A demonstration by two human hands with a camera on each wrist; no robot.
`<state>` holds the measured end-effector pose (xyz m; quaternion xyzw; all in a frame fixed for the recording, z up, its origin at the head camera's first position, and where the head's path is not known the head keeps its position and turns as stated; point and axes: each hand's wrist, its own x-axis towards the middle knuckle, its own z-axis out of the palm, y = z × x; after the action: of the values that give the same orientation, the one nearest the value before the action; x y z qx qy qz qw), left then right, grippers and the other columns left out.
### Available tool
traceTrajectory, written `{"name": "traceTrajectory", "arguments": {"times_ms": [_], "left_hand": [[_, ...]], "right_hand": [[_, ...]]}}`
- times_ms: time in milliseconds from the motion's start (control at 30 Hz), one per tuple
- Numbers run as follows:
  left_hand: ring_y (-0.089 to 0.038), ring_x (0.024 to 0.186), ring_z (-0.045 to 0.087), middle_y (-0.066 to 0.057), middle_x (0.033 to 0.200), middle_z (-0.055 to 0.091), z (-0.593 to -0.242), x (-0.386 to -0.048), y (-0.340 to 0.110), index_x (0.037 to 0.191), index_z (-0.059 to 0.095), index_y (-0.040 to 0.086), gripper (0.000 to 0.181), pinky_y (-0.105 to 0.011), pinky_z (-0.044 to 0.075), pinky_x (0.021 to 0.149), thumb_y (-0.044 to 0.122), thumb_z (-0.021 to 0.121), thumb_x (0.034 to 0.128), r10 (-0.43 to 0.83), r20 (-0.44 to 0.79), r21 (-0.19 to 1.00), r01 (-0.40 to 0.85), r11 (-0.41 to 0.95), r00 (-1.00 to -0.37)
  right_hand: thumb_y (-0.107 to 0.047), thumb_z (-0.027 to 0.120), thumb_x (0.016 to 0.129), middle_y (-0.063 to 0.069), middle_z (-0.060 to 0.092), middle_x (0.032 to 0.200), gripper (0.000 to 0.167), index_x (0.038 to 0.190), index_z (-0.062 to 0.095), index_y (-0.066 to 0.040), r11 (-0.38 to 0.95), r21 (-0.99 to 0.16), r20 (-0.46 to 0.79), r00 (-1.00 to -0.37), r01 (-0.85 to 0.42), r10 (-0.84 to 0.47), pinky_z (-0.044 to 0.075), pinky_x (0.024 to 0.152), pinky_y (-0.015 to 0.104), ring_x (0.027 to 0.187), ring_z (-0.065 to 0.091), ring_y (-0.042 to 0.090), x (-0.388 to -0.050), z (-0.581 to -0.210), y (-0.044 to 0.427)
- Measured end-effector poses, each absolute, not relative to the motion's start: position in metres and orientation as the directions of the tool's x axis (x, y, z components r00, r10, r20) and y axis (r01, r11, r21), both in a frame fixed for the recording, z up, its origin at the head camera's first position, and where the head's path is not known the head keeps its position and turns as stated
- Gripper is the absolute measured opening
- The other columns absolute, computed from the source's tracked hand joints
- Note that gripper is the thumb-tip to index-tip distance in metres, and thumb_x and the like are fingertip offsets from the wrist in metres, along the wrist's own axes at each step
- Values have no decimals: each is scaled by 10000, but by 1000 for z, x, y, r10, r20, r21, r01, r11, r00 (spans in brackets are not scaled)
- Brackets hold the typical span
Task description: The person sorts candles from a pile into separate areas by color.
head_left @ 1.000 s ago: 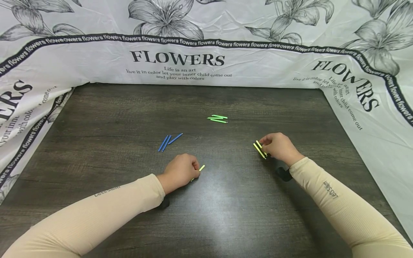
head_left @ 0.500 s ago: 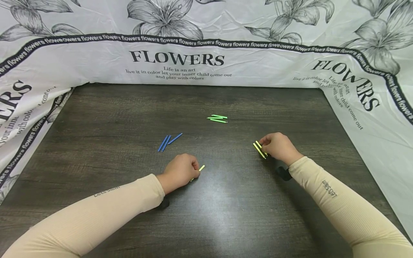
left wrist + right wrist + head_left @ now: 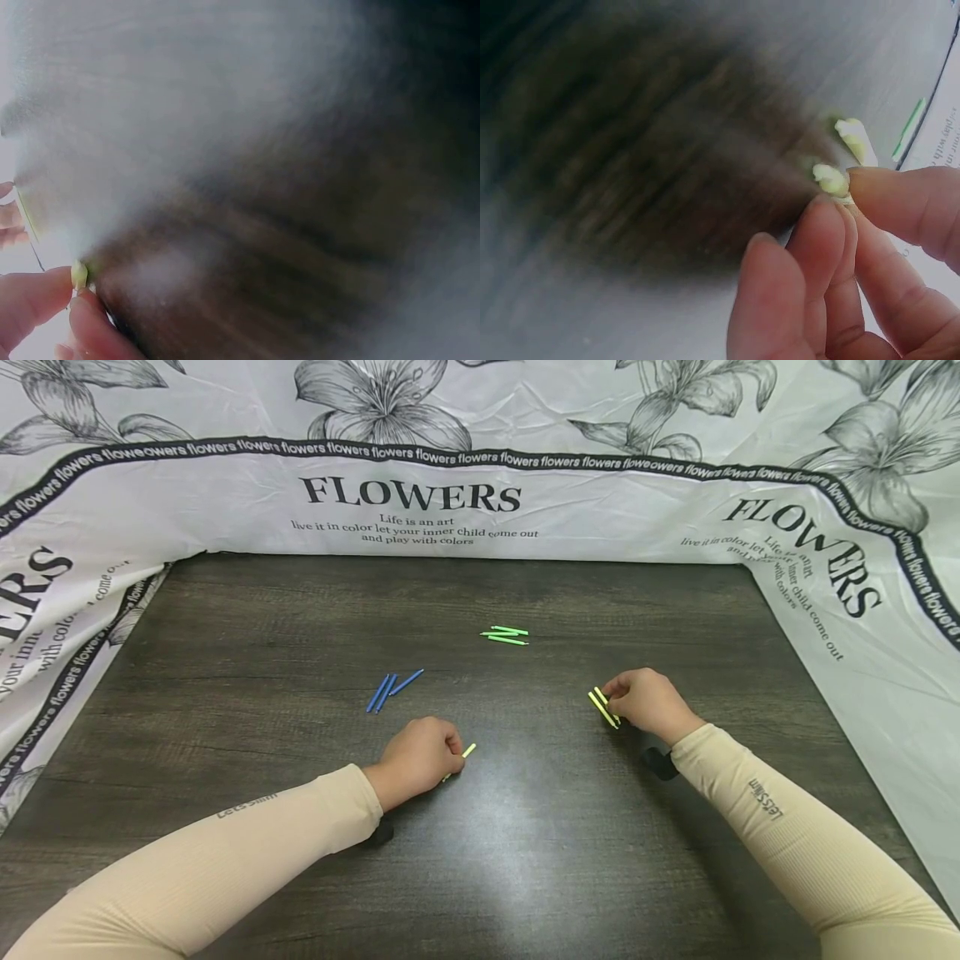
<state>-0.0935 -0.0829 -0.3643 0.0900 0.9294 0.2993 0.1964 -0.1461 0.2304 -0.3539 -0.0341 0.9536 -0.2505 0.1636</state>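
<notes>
My left hand (image 3: 422,752) pinches a thin yellow candle (image 3: 469,750) between thumb and fingers, low over the dark table. In the left wrist view one end of that candle (image 3: 80,274) shows between the fingertips. Over to the right, my right hand (image 3: 651,702) pinches a second yellow candle (image 3: 830,180), mostly covered by the fingers in the head view. Just left of it lies another yellow candle (image 3: 603,712), nearly parallel; the right wrist view shows its end apart from the fingertips. Whether the held candles touch the table I cannot tell.
Three blue candles (image 3: 384,693) lie beyond my left hand. Three green candles (image 3: 507,634) lie farther back near the middle of the dark wooden table (image 3: 510,860). A white flower-printed cloth (image 3: 412,527) borders the table at the back and sides.
</notes>
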Motion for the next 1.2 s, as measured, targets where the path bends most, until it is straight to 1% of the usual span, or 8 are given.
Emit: {"name": "traceTrajectory", "arguments": {"times_ms": [233, 333, 500, 667, 833, 900, 1033, 1200], "left_hand": [[-131, 579, 530, 30, 673, 605, -364, -93, -83, 733, 678, 128, 94, -265, 419, 503, 77, 698, 809, 285, -304, 590, 55, 805, -909], [-131, 581, 529, 32, 676, 607, -364, -94, -84, 738, 679, 130, 92, -265, 419, 506, 77, 691, 812, 285, -306, 592, 53, 804, -908], [-128, 585, 526, 38, 681, 608, -365, -94, -84, 743, 681, 133, 87, -263, 419, 511, 82, 687, 812, 289, -303, 590, 59, 805, -908], [-122, 578, 525, 47, 674, 606, -365, -93, -82, 734, 682, 141, 85, -263, 416, 506, 90, 694, 800, 293, -289, 571, 82, 817, -911], [-125, 568, 523, 50, 667, 596, -365, -92, -80, 731, 676, 150, 77, -268, 408, 495, 90, 702, 772, 295, -290, 544, 97, 834, -910], [-124, 573, 522, 52, 670, 595, -365, -92, -80, 730, 674, 152, 78, -269, 407, 496, 92, 705, 768, 295, -291, 539, 99, 836, -910], [-124, 577, 523, 55, 670, 593, -366, -93, -79, 721, 666, 155, 88, -269, 407, 498, 101, 716, 769, 297, -292, 533, 103, 840, -909], [-129, 573, 528, 46, 675, 591, -364, -93, -78, 729, 662, 142, 81, -269, 410, 496, 105, 720, 772, 295, -303, 527, 98, 844, -906]], "right_hand": [[-86, 617, 898, 203, 662, 1013, 285, 1143, 655, 54, 859, -511, -279, -950, 23, -140, 509, 649, 347, 778, 629, 241, -146, -352, 232], [-101, 607, 910, 201, 662, 1034, 293, 1164, 649, 40, 848, -530, -250, -958, 12, -142, 514, 689, 380, 824, 636, 263, -146, -350, 231], [-115, 553, 938, 176, 668, 1045, 287, 1181, 646, 6, 826, -564, -203, -966, -16, -158, 490, 756, 423, 924, 625, 297, -145, -346, 225], [-110, 567, 937, 145, 669, 1067, 277, 1186, 645, -17, 794, -607, -198, -964, -23, -179, 482, 745, 387, 958, 629, 285, -141, -341, 213], [-102, 603, 913, 96, 679, 1024, 263, 1158, 663, -30, 778, -627, -188, -958, -54, -219, 493, 744, 352, 947, 632, 245, -138, -339, 199], [-89, 612, 903, 87, 677, 997, 255, 1143, 669, -25, 774, -629, -176, -956, -74, -234, 500, 748, 357, 945, 633, 244, -138, -340, 195], [-81, 618, 898, 92, 671, 1004, 258, 1144, 668, -21, 771, -629, -169, -951, -97, -258, 509, 762, 378, 952, 634, 255, -137, -342, 188], [-98, 635, 901, 91, 670, 1007, 264, 1152, 668, -26, 768, -631, -181, -941, -111, -285, 514, 738, 369, 943, 638, 252, -137, -344, 181]]}}
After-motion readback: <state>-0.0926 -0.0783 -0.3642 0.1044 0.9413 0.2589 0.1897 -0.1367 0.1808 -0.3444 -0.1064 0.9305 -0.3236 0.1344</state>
